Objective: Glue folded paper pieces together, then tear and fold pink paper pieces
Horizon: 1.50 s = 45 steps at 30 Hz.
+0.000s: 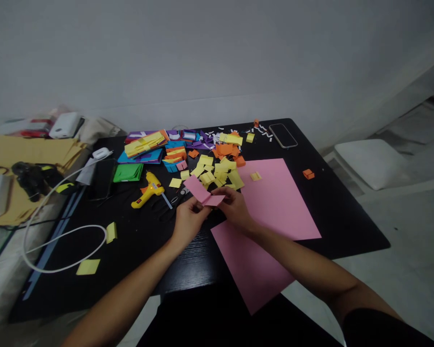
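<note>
A small folded pink paper [198,189] is held between both hands above the black table. My left hand [190,216] pinches its lower left part, and my right hand [233,206] grips its right side, fingers closed. Two wings of the paper stand apart at a crease. Large pink sheets [277,197] lie under and beside my right forearm, one reaching past the table's front edge. Just beyond the hands is a heap of yellow paper pieces [220,171], with orange pieces [227,150] behind it.
A yellow glue gun [150,189] and scissors [162,212] lie left of my hands. Stacked coloured papers [146,144] and green papers [128,172] are farther back. A phone [282,135] lies at back right. A white cable [63,231] loops across the left side.
</note>
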Tool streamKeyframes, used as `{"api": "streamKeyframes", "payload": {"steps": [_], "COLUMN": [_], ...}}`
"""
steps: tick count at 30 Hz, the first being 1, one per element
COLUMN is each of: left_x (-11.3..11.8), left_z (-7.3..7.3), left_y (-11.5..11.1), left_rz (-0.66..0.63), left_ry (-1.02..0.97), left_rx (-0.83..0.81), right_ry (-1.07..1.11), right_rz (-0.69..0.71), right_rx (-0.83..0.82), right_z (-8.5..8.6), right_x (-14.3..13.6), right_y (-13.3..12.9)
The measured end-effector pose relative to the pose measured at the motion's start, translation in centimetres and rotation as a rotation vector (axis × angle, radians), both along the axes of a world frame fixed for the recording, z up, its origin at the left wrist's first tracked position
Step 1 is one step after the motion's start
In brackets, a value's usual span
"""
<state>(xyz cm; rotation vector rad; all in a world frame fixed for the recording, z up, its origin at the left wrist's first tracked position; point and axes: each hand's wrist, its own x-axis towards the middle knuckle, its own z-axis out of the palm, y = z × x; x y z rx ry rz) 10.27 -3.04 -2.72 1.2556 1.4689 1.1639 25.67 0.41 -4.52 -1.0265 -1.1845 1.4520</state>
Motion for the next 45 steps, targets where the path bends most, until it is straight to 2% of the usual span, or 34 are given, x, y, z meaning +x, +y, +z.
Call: {"api": "streamKeyframes", "payload": {"steps": [7, 13, 17, 20, 23, 26, 28, 30, 40, 45], "left_x": [-0.2, -0.8, -0.9, -0.9, -0.8, -0.8, -0.8, -0.8, -0.8, -1.1], "left_z": [0.0, -0.8, -1.4, -1.3, -0.8, -0.5, -0.4, -0.5, -1.1, -1.8], "left_y": [0.0, 0.5, 0.7, 0.8, 0.9, 1.1, 1.2, 1.2, 1.0, 0.8], "left_rz": [-0.070, -0.094, -0.089, -0.098, -0.094, -0.105, -0.124, -0.145, -0.233, -0.242], "left_ry": [-0.059, -0.182, -0.210, -0.225, -0.233, -0.257, -0.281, -0.308, -0.364, -0.260], "left_rx": [-0.015, 0.020, 0.034, 0.023, 0.019, 0.002, -0.019, -0.034, 0.014, 0.061], "right_ry": [0.013, -0.004, -0.073, -0.174, -0.285, -0.404, -0.488, -0.552, -0.624, -0.609], "right_rz": [0.009, -0.006, -0.003, 0.012, -0.083, -0.223, -0.240, -0.227, -0.238, -0.234], "right_rx": [0.020, -0.014, 0.065, 0.134, 0.296, 0.651, 0.865, 0.965, 0.918, 0.887], "right_z": [-0.1, 0.0, -0.1, -0.2, -0.3, -0.2, 0.0, 0.2, -0.3, -0.5], "right_x": [0.0, 0.1, 0.0, 0.0, 0.0, 0.1, 0.3, 0.4, 0.1, 0.0], "right_y": [0.3, 0.4, 0.1, -0.2, -0.6, -0.8, -0.9, -0.9, -1.0, -0.9]}}
